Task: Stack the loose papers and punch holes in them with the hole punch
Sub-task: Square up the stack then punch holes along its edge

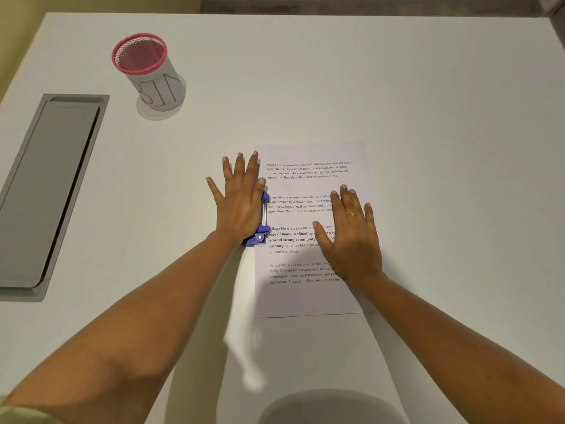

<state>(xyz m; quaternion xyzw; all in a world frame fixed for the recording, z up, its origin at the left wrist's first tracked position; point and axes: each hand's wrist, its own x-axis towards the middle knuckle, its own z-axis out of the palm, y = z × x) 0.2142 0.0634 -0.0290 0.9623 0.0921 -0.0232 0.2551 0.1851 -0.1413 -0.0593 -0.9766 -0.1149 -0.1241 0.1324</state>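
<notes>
A stack of white papers (305,185) with printed paragraphs lies on the white desk, edges lined up. A blue hole punch (260,235) sits over the middle of the stack's left edge. My left hand (240,200) lies flat on top of the punch, palm down, fingers spread and pointing away from me; most of the punch is hidden under it. My right hand (351,234) rests flat on the papers, right of the punch, with a gold ring on one finger.
A pink-rimmed mesh pen cup (149,71) wrapped in white paper stands at the back left. A grey cable-tray lid (46,191) is set into the desk (443,102) at the left. A round pale shape (330,408) shows at the bottom edge.
</notes>
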